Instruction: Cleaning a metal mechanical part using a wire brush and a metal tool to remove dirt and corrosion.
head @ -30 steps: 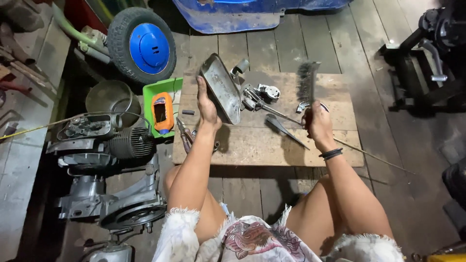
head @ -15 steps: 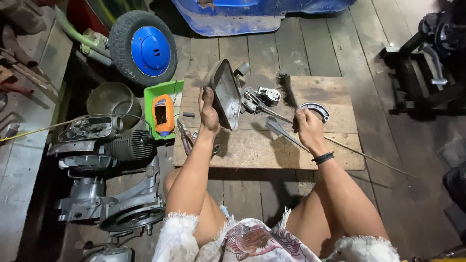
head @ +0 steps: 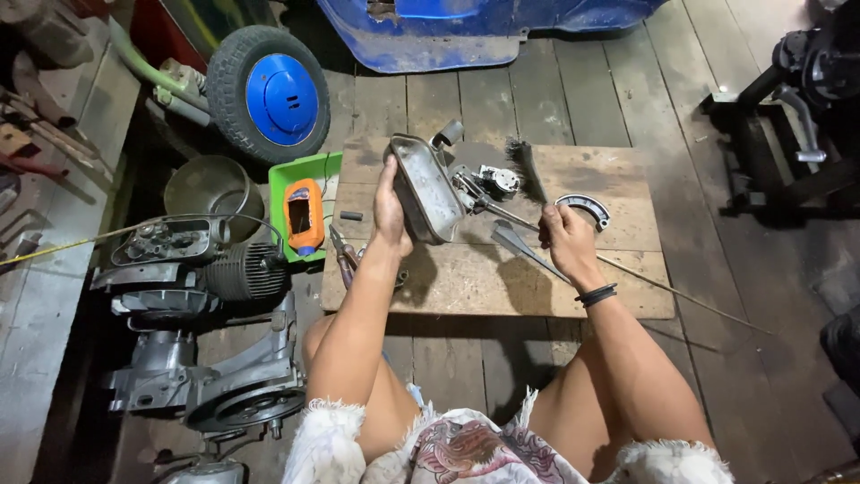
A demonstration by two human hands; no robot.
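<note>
My left hand point(head: 390, 213) grips a grey metal muffler box point(head: 425, 186) by its near edge and holds it tilted above a wooden board point(head: 484, 282). My right hand point(head: 563, 237) hovers low over the board's right half, its curled fingers at a curved brake shoe point(head: 584, 208); whether they grip it is unclear. A thin metal rod point(head: 681, 291) runs under that hand towards the right. A wire brush point(head: 527, 168) lies on the board just behind, beside a small metal part point(head: 495, 179).
A green tray point(head: 279, 184) with an orange device point(head: 303, 215) sits left of the board, pliers point(head: 341, 255) at its edge. Further left are an engine point(head: 193, 269), a metal bowl point(head: 210, 186) and a blue-hubbed wheel point(head: 279, 97). A black stand point(head: 793, 116) is at the right.
My right hand held the wire brush up a second ago; the brush now lies on the board and the hand has dropped beside the brake shoe. The muffler has tilted more upright.
</note>
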